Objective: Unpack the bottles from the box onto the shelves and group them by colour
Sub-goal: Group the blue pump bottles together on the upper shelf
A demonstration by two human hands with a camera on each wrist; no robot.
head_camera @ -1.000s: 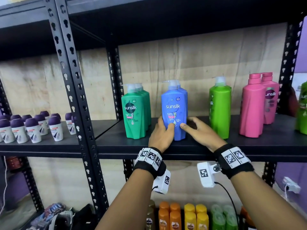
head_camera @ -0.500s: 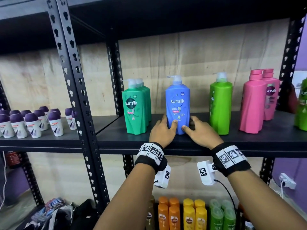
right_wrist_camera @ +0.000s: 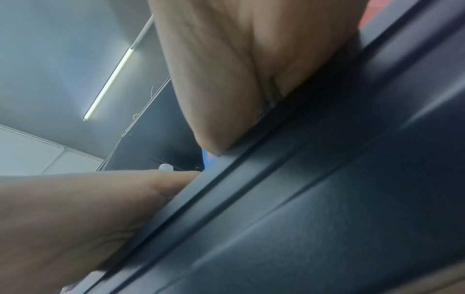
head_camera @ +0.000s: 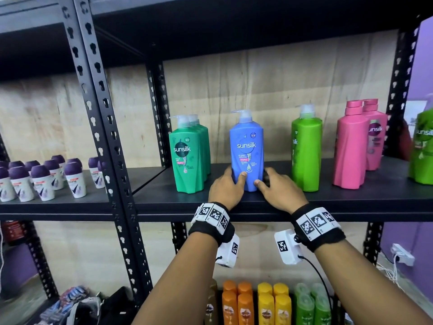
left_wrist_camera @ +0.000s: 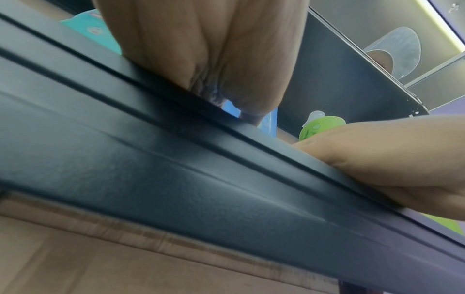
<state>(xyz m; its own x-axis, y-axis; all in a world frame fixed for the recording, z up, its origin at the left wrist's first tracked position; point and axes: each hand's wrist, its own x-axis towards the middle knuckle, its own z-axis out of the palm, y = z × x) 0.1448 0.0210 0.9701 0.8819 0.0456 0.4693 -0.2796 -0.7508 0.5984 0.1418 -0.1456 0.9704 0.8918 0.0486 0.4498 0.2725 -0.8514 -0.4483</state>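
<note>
A blue Sunsilk pump bottle (head_camera: 246, 146) stands upright on the black shelf (head_camera: 351, 202), label facing me. My left hand (head_camera: 226, 186) grips its base from the left, thumb on the front. My right hand (head_camera: 275, 187) grips the base from the right, thumb on the front as well. In the left wrist view my left palm (left_wrist_camera: 214, 49) lies on the shelf's front edge (left_wrist_camera: 176, 159), with a sliver of the blue bottle (left_wrist_camera: 270, 121) beyond it. The right wrist view shows my right palm (right_wrist_camera: 239, 69) on the same edge. No box is in view.
On the same shelf stand dark green bottles (head_camera: 187, 156) at the left, a light green bottle (head_camera: 305, 148), pink bottles (head_camera: 350, 146) and another light green bottle (head_camera: 421, 146) at the right. Purple-capped roll-ons (head_camera: 42, 179) fill the left bay behind the post (head_camera: 103, 141). Orange, yellow and green bottles (head_camera: 236, 306) stand below.
The blue bottle has been turned square to the front and shifted slightly right, away from the dark green bottles. Both hands stay at its base.
</note>
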